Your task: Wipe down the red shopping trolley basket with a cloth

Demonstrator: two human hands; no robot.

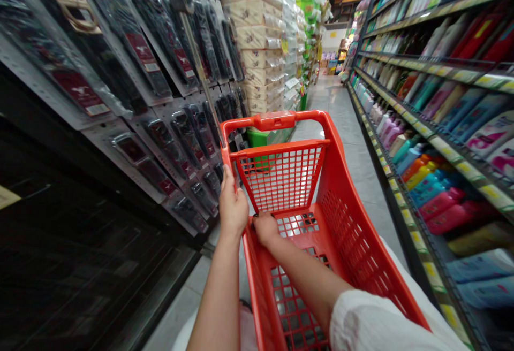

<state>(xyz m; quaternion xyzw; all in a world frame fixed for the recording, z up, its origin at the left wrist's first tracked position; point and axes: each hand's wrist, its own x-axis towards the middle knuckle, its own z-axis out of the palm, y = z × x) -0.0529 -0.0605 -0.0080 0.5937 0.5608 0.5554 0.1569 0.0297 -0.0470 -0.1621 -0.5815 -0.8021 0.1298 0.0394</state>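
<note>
A red plastic shopping basket with a tall pull rod fills the middle of the view, tilted. Its grid flap stands up at the far end, and no goods show inside it. My left hand is closed on the basket's left edge, just below the foot of the rod. Reaching over the basket, my right hand is curled into a fist against the inner left side. Small black parts show at its fingertips; what it grips is mostly hidden.
Packaged belts hang on a rack close on the left. Stacked tissue packs stand beyond it. Shelves of bottles line the right side. A grey tiled aisle runs ahead between them.
</note>
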